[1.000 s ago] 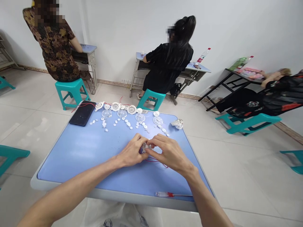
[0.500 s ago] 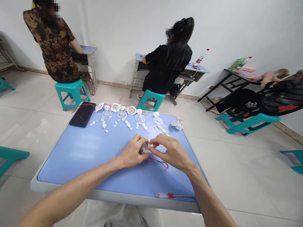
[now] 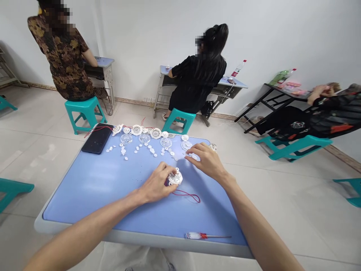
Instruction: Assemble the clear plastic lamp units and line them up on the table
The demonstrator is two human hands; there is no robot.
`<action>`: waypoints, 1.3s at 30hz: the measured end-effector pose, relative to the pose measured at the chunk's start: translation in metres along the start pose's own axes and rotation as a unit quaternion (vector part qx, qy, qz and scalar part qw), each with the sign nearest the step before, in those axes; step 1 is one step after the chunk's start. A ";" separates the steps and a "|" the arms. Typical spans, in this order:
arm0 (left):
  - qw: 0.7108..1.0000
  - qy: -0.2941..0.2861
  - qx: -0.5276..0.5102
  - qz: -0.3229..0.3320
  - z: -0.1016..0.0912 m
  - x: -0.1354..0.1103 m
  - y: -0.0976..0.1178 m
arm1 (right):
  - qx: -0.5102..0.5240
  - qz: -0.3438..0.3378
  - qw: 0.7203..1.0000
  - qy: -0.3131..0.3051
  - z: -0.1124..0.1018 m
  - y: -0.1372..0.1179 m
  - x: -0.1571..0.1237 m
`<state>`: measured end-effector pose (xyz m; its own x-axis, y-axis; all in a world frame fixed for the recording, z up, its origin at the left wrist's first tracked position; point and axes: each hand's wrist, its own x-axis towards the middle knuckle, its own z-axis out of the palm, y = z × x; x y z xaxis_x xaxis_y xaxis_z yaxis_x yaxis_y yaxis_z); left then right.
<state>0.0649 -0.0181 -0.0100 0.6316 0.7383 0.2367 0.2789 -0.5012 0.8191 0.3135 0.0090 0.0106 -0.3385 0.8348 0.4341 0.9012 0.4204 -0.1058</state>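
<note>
Snugly, left hand [image 3: 155, 184] grips a white fitting [image 3: 175, 178] at its fingertips, right hand [image 3: 204, 162] open.

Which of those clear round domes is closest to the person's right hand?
The far-right clear dome, last in the row of four, beside the right hand.

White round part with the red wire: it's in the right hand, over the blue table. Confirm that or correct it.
Wrong hand. The head view shows the white round part with the red wire in the left hand, not the right hand. It is over the blue table, as you said.
</note>
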 end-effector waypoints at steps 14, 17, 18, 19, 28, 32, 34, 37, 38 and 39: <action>1.000 0.000 0.001 -0.001 0.000 0.000 0.000 | -0.088 -0.039 0.995 -0.013 0.019 0.007 0.007; 1.000 0.001 -0.001 0.001 0.000 0.000 0.000 | -0.094 -0.038 0.995 -0.016 0.020 0.007 0.006; 1.000 0.002 0.000 0.002 0.000 0.000 0.000 | -0.095 -0.037 0.995 -0.017 0.020 0.007 0.006; 1.000 0.003 0.000 0.001 0.000 0.000 0.000 | -0.096 -0.036 0.995 -0.019 0.020 0.007 0.006; 1.000 -0.001 0.002 -0.003 -0.001 0.000 0.001 | -0.088 -0.026 0.995 -0.031 0.020 0.005 0.006; 1.000 -0.002 0.002 0.000 -0.001 0.000 0.000 | -0.091 -0.022 0.995 -0.037 0.019 0.005 0.005; 1.000 -0.001 0.002 0.003 -0.001 0.000 0.000 | -0.091 -0.022 0.995 -0.038 0.019 0.005 0.005; 1.000 0.002 0.002 0.005 0.000 0.000 -0.001 | -0.089 -0.022 0.995 -0.039 0.020 0.005 0.005; 1.000 0.002 0.003 0.005 0.000 0.000 -0.001 | -0.089 -0.023 0.995 -0.039 0.020 0.005 0.005; 1.000 0.002 0.003 0.005 0.000 0.001 -0.001 | -0.089 -0.022 0.995 -0.039 0.020 0.005 0.005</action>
<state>0.0648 -0.0171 -0.0107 0.6312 0.7355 0.2462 0.2768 -0.5102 0.8143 0.3111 0.0223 -0.0054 -0.3926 0.8446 0.3640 0.9163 0.3932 0.0758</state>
